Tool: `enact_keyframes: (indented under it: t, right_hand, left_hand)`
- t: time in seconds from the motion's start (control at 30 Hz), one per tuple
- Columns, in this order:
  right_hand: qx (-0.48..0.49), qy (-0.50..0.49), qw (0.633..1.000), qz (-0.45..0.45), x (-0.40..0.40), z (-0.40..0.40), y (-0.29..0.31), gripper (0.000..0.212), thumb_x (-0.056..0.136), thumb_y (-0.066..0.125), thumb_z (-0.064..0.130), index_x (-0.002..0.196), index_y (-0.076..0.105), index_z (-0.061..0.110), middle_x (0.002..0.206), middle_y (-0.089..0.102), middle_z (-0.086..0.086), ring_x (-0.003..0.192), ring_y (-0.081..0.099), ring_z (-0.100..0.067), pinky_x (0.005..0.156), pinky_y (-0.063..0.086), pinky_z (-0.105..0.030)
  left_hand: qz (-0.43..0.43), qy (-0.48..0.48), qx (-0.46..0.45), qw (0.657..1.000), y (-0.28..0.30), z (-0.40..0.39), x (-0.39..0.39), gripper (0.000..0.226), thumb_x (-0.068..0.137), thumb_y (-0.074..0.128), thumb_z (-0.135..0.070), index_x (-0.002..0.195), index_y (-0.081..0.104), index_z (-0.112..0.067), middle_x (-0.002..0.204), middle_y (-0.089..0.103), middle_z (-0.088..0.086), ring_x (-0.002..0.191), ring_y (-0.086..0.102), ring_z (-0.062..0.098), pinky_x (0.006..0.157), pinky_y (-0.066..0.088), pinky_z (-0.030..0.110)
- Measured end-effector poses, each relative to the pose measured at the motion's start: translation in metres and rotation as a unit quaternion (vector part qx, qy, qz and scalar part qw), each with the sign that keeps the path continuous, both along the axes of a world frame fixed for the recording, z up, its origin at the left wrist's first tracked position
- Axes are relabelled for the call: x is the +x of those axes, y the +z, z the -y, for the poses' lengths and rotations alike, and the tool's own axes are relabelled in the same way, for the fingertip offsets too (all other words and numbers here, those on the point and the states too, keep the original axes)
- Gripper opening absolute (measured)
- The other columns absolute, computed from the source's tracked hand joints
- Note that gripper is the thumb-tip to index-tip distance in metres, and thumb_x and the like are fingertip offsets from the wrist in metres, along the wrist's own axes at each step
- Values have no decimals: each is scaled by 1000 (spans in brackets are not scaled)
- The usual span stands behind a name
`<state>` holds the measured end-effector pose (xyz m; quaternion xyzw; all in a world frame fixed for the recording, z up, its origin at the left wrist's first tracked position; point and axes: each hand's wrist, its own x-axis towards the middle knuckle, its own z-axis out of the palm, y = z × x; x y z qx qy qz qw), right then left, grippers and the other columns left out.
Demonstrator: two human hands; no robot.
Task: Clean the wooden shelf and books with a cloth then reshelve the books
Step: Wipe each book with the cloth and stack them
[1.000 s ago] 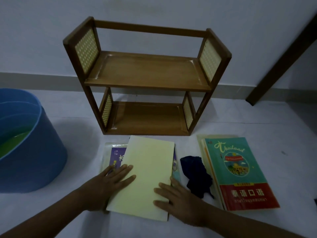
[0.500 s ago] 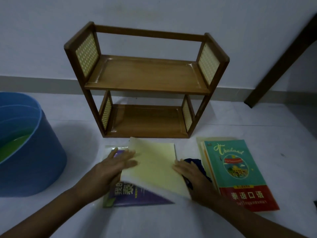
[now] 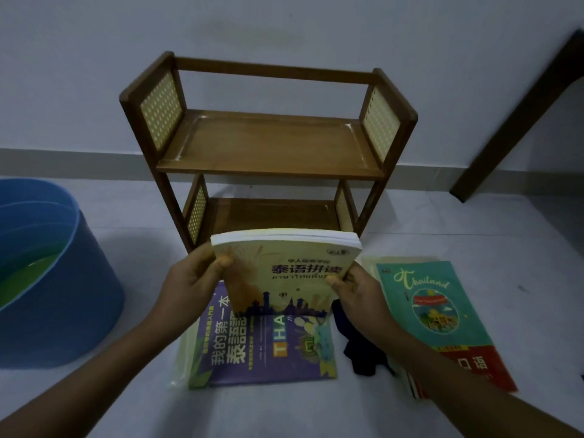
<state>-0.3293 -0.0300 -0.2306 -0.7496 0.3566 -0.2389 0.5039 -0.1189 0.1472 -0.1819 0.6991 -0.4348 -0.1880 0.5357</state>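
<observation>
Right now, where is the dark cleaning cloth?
In the head view, the dark cloth lies on the floor between the purple book and the Thailand book, partly under the right hand.

Dim light here, everything in a bluish cast. A plain pale wall (image 3: 284, 23) fills the back, a grey skirting (image 3: 63, 162) running along its foot. Pale floor (image 3: 474, 222) below. At right, a dark wooden beam (image 3: 518, 115) slants against the wall.

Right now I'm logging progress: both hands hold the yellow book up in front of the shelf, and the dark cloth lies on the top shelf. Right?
Not quite. The head view shows the dark cloth on the floor between the purple book and teal Thailand book. The rest holds.
</observation>
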Motion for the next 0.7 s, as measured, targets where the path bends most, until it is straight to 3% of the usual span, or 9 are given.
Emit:
enact_keyframes:
  t: [0.1,0.2,0.27,0.33,0.4,0.47,0.5,0.6,0.7]
  right_hand:
    - [-2,-15,1000,-12,5,1,-1,21,95,56,13,109,56,29,103,67,14,94,62,10,73,52,-9]
    - [-8,-35,999,22,4,-3,9,18,95,56,15,109,61,25,106,70,7,99,66,-5,82,58,-27]
    - [-8,-60,996,61,-10,-4,22,21,97,54,13,115,61,21,105,71,6,96,67,-7,78,58,-26]
    - [-20,-103,991,84,-29,-2,35,26,98,51,14,122,56,20,105,69,5,92,68,-5,72,58,-23]
    - [-43,-148,985,79,-56,8,43,29,99,49,14,125,52,24,102,66,12,87,66,3,66,55,-15]
    - [-67,-184,980,23,-84,27,45,33,98,50,12,127,52,28,101,63,18,87,64,4,69,53,-13]
    - [-76,-193,978,-20,-99,40,43,33,97,51,12,126,53,28,102,64,15,91,63,0,75,54,-19]
    - [-69,-204,967,-138,-143,80,33,33,97,51,14,129,56,21,111,66,0,103,61,-19,83,47,-29]
    - [-48,-219,950,-218,-176,111,18,34,97,51,15,131,54,16,122,63,-11,107,58,-26,83,42,-30]
  left_hand:
    - [-15,-24,52,998,-14,-1,-11,23,77,58,-64,99,50,-69,101,62,-41,94,62,-13,68,50,5]
    - [7,20,59,998,-20,3,-20,32,90,59,-36,98,50,-66,96,62,-41,89,63,-13,65,50,6]
    - [3,39,50,998,-11,15,-34,23,89,58,-37,103,51,-54,95,66,-32,88,64,-10,64,51,7]
    - [-46,30,80,995,-1,30,-51,25,88,61,-35,110,51,-39,99,66,-19,88,66,0,70,56,19]
    - [-169,-13,147,975,6,52,-72,26,89,63,-28,110,47,-25,104,67,-4,92,69,17,75,59,41]
    - [-289,-64,197,935,8,79,-98,25,91,61,-18,111,46,-18,109,66,9,96,68,29,82,57,54]
    - [-322,-88,216,918,7,93,-114,20,92,59,-13,109,49,-16,110,65,12,98,67,31,85,55,55]
    - [-365,-135,266,882,-5,139,-158,10,93,53,-5,99,58,-12,109,67,17,100,66,34,90,54,49]
    - [-412,-153,299,847,-26,173,-180,19,88,53,-1,106,56,2,104,61,27,95,63,38,83,54,45]
